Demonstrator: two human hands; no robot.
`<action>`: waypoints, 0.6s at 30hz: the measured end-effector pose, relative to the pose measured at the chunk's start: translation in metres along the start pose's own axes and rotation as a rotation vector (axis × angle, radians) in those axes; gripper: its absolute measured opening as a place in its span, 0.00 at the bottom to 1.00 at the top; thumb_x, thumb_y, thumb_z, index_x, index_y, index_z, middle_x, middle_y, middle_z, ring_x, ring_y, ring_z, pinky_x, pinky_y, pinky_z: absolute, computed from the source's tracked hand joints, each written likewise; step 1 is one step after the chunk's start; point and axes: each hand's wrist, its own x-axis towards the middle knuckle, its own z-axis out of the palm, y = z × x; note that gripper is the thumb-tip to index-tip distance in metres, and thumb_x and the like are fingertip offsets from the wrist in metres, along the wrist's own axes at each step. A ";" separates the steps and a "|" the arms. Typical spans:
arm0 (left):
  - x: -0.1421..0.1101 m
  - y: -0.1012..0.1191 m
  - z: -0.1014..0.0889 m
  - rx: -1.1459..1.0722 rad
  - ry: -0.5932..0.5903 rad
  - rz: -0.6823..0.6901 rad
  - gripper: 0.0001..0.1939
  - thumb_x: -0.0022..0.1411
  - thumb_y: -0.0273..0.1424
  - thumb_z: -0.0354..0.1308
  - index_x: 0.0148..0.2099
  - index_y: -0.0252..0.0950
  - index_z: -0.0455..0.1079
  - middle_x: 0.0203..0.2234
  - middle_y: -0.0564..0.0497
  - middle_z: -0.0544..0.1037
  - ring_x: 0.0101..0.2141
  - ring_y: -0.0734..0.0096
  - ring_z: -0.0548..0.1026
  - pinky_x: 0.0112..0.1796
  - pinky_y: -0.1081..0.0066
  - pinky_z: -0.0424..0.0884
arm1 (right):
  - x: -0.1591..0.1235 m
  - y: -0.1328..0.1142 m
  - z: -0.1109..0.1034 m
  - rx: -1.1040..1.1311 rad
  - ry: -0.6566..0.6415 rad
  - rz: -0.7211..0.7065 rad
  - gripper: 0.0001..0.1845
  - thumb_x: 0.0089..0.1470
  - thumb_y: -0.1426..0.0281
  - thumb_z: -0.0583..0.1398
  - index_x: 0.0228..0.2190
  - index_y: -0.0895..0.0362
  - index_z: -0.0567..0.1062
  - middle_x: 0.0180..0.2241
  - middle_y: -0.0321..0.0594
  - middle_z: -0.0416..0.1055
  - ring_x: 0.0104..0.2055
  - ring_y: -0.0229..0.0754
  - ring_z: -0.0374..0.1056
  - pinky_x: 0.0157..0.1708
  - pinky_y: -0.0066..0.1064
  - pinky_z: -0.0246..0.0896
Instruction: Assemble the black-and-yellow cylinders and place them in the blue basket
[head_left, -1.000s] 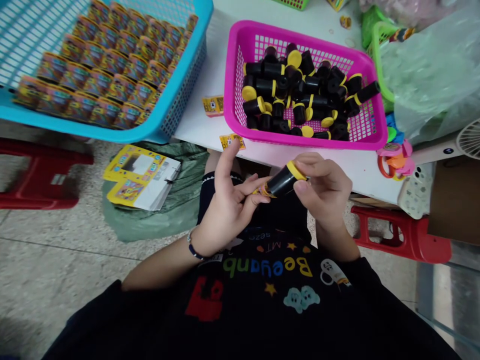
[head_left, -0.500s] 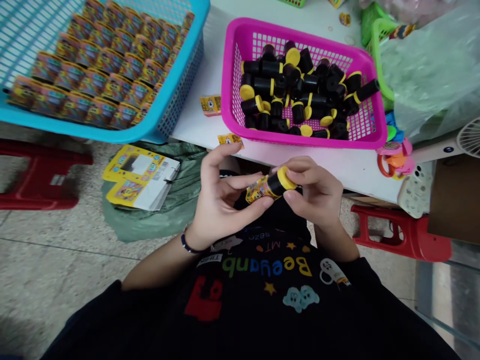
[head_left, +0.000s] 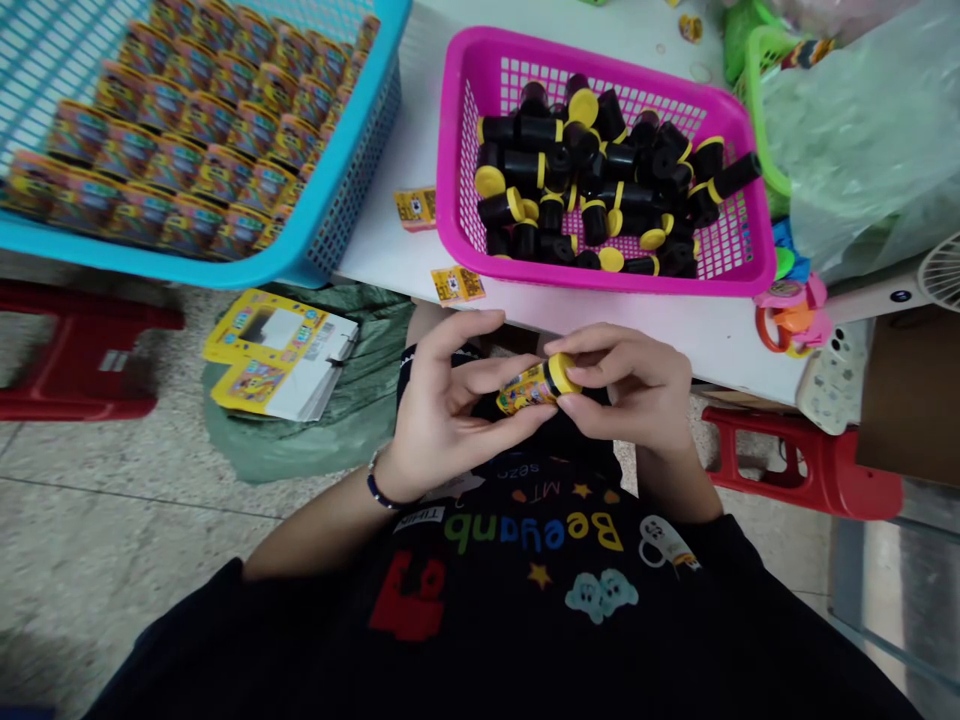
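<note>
Both hands meet over my lap, just below the white table's front edge (head_left: 675, 335). Between them lies a small black tube with a yellow cap (head_left: 534, 385), most of its body wrapped in a colourful sticker label. My left hand (head_left: 442, 405) pinches the labelled end with thumb and fingers. My right hand (head_left: 626, 385) grips the yellow-capped end. Just beyond them stands a pink basket (head_left: 465, 225) with several bare black tubes with yellow caps (head_left: 600, 190).
A blue basket (head_left: 330, 235) at the left holds rows of labelled tubes (head_left: 187, 110). Two loose stickers (head_left: 457, 284) lie on the table. Sticker sheets (head_left: 281, 350) lie on a green bag on the floor. Red stools stand left and right (head_left: 810, 465). A clear bag (head_left: 862, 140) lies at right.
The label has gone round the tube: a second ago the tube was nearly bare black, now the sticker covers most of it. Both hands have closed in and dropped slightly.
</note>
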 end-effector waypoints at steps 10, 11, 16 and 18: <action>0.007 -0.013 0.002 -0.584 -0.178 -0.166 0.40 0.65 0.24 0.72 0.69 0.46 0.53 0.36 0.56 0.88 0.39 0.67 0.88 0.45 0.72 0.85 | 0.004 0.023 -0.001 0.189 -0.068 -0.168 0.06 0.55 0.72 0.73 0.32 0.52 0.81 0.42 0.40 0.86 0.44 0.40 0.83 0.43 0.32 0.81; 0.007 -0.013 0.001 -0.589 -0.172 -0.186 0.40 0.64 0.24 0.73 0.69 0.45 0.54 0.36 0.56 0.88 0.39 0.67 0.88 0.44 0.72 0.85 | 0.004 0.020 -0.002 0.170 -0.082 -0.135 0.06 0.55 0.71 0.73 0.35 0.51 0.82 0.43 0.40 0.85 0.44 0.40 0.82 0.43 0.32 0.80; 0.010 -0.008 -0.004 -0.591 -0.185 -0.114 0.40 0.65 0.17 0.69 0.68 0.45 0.53 0.40 0.54 0.89 0.42 0.70 0.88 0.49 0.76 0.82 | 0.004 -0.003 -0.012 -0.014 -0.197 0.118 0.25 0.54 0.71 0.73 0.53 0.51 0.80 0.46 0.40 0.82 0.40 0.36 0.77 0.41 0.29 0.78; 0.011 -0.008 -0.005 -0.611 -0.236 -0.158 0.40 0.66 0.19 0.69 0.69 0.44 0.52 0.39 0.54 0.89 0.41 0.70 0.88 0.49 0.76 0.82 | 0.004 -0.007 -0.013 -0.022 -0.224 0.110 0.22 0.53 0.74 0.72 0.50 0.51 0.81 0.46 0.39 0.80 0.36 0.33 0.75 0.36 0.26 0.76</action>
